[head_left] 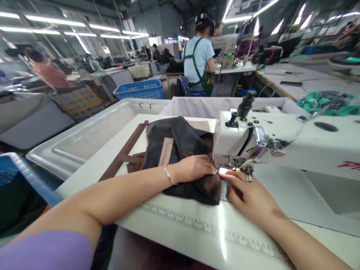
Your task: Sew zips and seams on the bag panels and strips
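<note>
We see a smooth, pale tabletop (84, 180) across the lower middle of the frame. At right stands a glossy white sewing machine (298, 142) with metal fittings. Dark, creased cloth (180, 131) lies at centre, reaching the machine's head. Our right hand (243, 185), entering from the lower right, is open, fingers stretched leftward under the head, thumb apart. Our left hand (194, 167) lies palm down on the cloth, fingers bent; we cannot tell whether they pinch it. Left of centre runs a long, flat brown strip (129, 146); a shorter tan strip (166, 150) crosses the cloth. A thin, shiny bracelet (170, 175) rings our left wrist.
</note>
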The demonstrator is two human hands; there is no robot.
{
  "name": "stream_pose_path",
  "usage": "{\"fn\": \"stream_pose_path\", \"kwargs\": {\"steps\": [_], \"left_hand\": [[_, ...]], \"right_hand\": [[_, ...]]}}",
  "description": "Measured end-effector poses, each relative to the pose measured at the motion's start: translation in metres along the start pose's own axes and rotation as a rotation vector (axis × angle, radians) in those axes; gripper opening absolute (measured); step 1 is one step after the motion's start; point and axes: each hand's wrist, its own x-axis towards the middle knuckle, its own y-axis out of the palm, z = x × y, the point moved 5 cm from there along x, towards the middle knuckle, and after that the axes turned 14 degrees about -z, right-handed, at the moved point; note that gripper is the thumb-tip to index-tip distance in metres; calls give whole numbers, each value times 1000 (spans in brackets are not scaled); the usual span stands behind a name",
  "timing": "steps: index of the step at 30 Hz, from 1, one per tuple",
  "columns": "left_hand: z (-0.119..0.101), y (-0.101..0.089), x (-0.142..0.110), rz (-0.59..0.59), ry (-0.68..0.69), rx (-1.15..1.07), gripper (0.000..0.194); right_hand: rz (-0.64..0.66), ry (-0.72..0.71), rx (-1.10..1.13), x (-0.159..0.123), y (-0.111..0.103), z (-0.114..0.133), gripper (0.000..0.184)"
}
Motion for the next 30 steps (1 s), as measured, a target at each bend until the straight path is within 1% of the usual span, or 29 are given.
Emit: {"fn": "stream_pose_path", "kwargs": {"steps": [3, 5, 6, 8, 10, 12, 13, 14, 15, 18, 19, 20, 22, 24, 25, 28, 30], "left_hand": [[0, 3, 0, 52, -49, 9, 24], [1, -4, 3, 84, -59, 40, 21], [4, -12, 5, 97, -75, 60, 20], [17, -38, 9, 81, -165, 138, 25], [40, -74, 10, -2, -337, 270, 39], [65, -107, 4, -71, -534, 392, 57], [75, -118, -1, -69, -615, 427, 63], [83, -125, -6, -43, -681, 443, 66], [89, -129, -11, 0, -733, 443, 63], [98, -135, -24, 139, -833, 399, 40], [99, -140, -26, 172, -857, 377, 34], [100, -147, -25, 193, -876, 353, 31], [100, -173, -18, 190, -899, 314, 28], [100, -209, -3, 108, -905, 322, 26], [100, -229, 7, 34, -900, 352, 26], [97, -288, 41, -261, -867, 523, 29], [91, -317, 63, -520, -803, 660, 32]], "right_hand": [[0, -7, -1, -2, 2, -3, 38], [-13, -9, 18, -2, 2, -4, 38], [-20, -5, 33, -3, 1, -4, 38], [-36, 7, 52, -3, 0, -3, 39], [-52, 13, 51, -3, -1, -2, 38], [-69, 5, 38, -2, -2, 0, 38], [-76, 2, 34, -1, -2, 0, 38], [-84, -2, 31, -1, -2, 1, 39], [-90, -5, 29, 0, -2, 1, 39], [-99, -15, 25, 1, -3, 2, 39], [-99, -18, 24, 1, -3, 3, 39], [-98, -20, 24, 1, -3, 3, 40], [-95, -17, 25, 1, -3, 4, 40], [-90, -8, 27, 1, -2, 2, 38], [-87, -4, 30, 1, -1, 0, 37], [-77, 4, 42, 0, 4, -6, 34], [-75, 13, 51, -1, 6, -12, 33]]}}
